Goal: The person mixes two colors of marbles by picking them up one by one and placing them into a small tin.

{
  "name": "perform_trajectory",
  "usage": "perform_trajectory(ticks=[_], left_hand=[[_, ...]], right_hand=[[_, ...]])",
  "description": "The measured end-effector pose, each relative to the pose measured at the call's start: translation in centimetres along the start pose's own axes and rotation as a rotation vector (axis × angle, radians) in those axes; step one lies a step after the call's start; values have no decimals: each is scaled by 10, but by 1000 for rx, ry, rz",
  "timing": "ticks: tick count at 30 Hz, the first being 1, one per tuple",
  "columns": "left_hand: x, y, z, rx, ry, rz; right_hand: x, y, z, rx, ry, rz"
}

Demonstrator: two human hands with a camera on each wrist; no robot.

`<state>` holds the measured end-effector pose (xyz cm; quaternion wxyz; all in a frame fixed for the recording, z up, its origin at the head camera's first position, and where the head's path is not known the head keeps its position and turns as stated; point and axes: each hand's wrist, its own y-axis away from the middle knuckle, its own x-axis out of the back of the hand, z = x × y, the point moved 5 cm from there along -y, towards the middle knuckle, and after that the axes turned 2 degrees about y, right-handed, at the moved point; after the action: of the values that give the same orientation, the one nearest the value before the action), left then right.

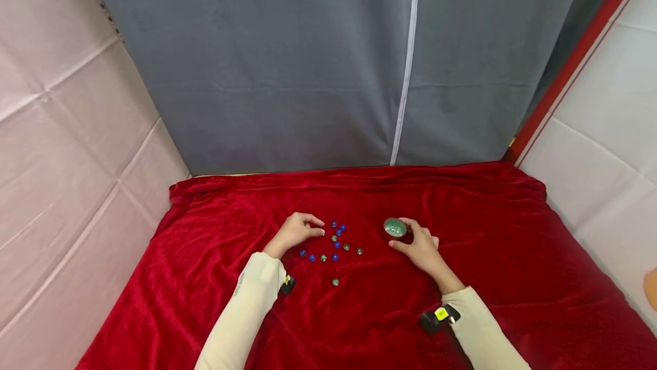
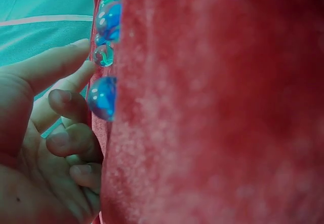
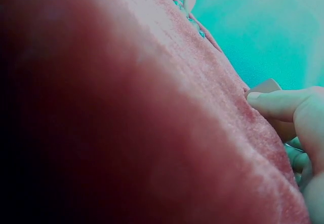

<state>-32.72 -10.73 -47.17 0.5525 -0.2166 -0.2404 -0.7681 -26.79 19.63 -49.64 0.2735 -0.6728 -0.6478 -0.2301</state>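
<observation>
Green tin (image 1: 394, 227) gripped by right hand (image 1: 422, 247), left hand (image 1: 296, 231) beside marbles (image 1: 336, 243)

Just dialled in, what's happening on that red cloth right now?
A person works with both bare hands over a red velvet cloth. The right hand grips a small round green container standing on the cloth. The left hand, fingers curled with the fingertips close together, rests beside a scatter of small blue and green glass beads; whether it pinches one cannot be told. One green bead lies apart, nearer the person. A grey fabric backdrop hangs behind.
</observation>
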Motion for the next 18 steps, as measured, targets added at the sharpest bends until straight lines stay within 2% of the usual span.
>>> perform_trajectory(ticks=[18], left_hand=[[-2, 0, -6, 47, -46, -54]], right_hand=[[-1, -1, 1, 5, -6, -2]])
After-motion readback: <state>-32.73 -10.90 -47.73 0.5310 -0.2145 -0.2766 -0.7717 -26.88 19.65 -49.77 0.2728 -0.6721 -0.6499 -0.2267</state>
